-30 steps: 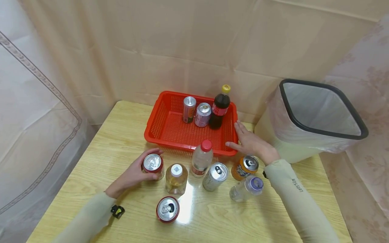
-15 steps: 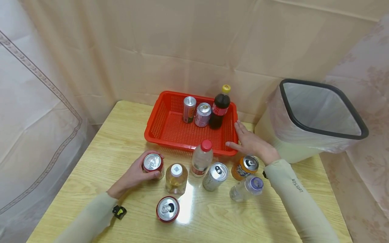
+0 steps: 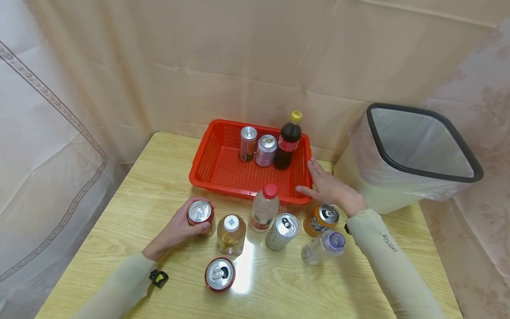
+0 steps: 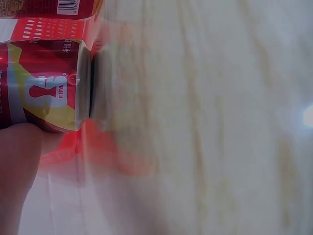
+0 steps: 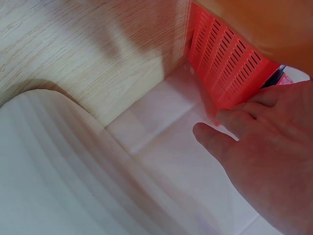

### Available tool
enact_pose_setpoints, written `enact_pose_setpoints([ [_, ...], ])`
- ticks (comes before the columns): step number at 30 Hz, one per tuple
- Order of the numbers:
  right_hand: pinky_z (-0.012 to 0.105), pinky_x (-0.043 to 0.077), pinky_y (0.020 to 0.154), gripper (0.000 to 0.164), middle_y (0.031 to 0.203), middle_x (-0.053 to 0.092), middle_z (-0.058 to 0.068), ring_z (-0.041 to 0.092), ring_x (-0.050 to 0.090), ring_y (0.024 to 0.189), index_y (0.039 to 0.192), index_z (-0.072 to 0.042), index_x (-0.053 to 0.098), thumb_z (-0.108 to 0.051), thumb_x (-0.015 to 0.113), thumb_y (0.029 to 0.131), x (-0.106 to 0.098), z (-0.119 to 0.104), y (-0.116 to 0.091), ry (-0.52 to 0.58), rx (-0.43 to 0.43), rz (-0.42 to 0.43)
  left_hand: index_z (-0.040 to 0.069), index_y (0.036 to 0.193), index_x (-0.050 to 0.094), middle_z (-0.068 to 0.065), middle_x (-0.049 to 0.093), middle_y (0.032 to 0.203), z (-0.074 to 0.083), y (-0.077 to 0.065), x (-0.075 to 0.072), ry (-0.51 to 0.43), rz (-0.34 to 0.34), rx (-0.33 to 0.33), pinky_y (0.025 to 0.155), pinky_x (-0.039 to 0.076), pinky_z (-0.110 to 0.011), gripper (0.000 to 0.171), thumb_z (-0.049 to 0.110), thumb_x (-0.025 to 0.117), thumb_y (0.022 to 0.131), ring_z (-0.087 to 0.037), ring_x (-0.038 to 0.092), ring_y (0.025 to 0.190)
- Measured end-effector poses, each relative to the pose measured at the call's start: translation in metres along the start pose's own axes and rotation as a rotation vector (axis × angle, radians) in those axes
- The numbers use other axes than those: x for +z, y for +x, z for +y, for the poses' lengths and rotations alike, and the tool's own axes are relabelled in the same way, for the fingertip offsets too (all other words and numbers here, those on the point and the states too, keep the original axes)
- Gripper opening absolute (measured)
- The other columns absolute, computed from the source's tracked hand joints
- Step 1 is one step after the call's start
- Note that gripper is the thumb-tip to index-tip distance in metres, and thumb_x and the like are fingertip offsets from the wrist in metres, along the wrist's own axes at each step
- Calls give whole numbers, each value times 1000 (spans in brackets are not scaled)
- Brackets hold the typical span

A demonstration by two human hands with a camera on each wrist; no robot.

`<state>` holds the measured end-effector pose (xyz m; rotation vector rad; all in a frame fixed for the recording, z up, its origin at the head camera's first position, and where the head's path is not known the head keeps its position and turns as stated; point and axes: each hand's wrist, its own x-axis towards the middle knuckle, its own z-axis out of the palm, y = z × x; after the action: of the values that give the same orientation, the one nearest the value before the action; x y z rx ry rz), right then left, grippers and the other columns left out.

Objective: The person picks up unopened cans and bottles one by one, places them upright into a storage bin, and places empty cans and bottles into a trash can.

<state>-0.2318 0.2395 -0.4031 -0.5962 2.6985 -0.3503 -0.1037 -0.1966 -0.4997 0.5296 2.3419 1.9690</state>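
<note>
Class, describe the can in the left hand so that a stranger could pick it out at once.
On the table, find the red basket. Just in front of its near left corner, the left hand grips a red can. Unlike the other red can, it shows no dark opening on top.

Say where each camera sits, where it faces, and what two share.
Head: head-worn, facing forward and down over table, basket and bin; sleeves, left grip and right grip show.
Left wrist: on that wrist, facing the held can; part of left grip shows.
Right wrist: on that wrist, facing basket's outer side; right grip shows.
Shared by head and right wrist: basket, right grip.
</note>
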Motion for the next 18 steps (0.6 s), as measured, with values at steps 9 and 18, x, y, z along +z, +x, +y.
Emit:
enact_pose_setpoints([
  [9, 58, 26, 120, 107, 172, 2, 21, 43, 10, 156, 165, -1, 2, -64, 57, 98, 0, 0, -1, -11, 0, 1, -2, 131, 54, -16, 65, 122, 10, 0, -6, 59, 46, -26, 97, 47, -18, 54, -2, 81, 85, -9, 61, 110],
  [18, 57, 25, 121, 108, 172, 2, 21, 42, 8, 157, 165, 0, 3, -65, 57, 98, -1, -1, -1, -15, -2, 1, -4, 132, 52, 2, 68, 121, 32, -4, -17, 33, 63, 22, 97, 47, -16, 53, -7, 77, 85, -7, 61, 111],
])
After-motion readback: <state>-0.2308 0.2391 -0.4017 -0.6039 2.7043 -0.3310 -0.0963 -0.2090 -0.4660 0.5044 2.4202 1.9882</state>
